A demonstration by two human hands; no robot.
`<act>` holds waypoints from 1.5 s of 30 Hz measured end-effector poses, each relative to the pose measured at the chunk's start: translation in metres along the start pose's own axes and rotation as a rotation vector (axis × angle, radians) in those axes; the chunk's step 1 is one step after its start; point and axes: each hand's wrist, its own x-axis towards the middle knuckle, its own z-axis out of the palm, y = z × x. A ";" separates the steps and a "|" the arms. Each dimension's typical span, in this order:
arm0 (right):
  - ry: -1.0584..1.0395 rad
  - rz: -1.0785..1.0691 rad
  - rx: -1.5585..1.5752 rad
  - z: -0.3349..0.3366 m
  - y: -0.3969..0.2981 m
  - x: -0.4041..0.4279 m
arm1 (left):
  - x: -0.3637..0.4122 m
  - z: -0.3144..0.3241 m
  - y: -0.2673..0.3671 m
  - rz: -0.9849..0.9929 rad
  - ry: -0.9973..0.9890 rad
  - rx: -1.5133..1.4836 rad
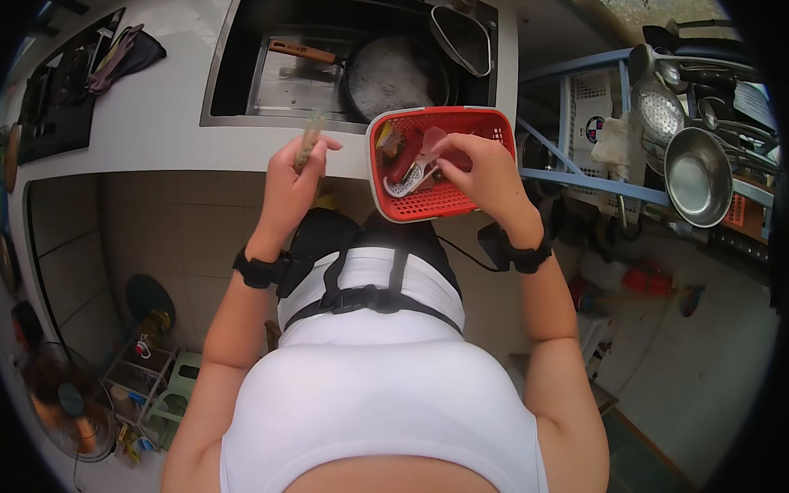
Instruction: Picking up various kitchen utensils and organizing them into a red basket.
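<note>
My left hand [293,168] is closed around a slim, greenish, partly see-through item [308,139] above the counter's front edge; blur hides its exact kind. My right hand [485,168] reaches into a red plastic basket [428,212] with a pale rim, which juts over that edge. Thumb and forefinger are bent beside a white slotted spoon [404,181] and a pinkish piece [432,140]; whether they grip either one I cannot tell. A dark red item [407,154] and a yellow wrapper-like item [390,140] also lie inside.
Behind the basket, a frying pan [394,77] with foamy water sits in the sink [243,111], beside a wire-rimmed strainer [479,54]. At right, a blue metal rack [592,182] carries a metal bowl [696,179] and ladles. A dark cloth [137,55] lies on the left counter.
</note>
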 end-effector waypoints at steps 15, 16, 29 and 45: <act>-0.686 -0.299 -0.739 0.101 0.112 0.042 | -0.049 -0.079 -0.044 -0.258 0.334 -0.043; -0.686 -0.271 -0.700 0.087 0.096 0.046 | -0.050 -0.071 -0.041 -0.232 0.320 -0.034; -0.038 -0.292 0.063 0.001 -0.066 -0.005 | -0.052 -0.008 0.032 0.100 -0.131 0.237; -0.363 -0.506 0.300 0.097 -0.115 -0.045 | -0.137 -0.090 -0.067 -0.050 0.826 -0.096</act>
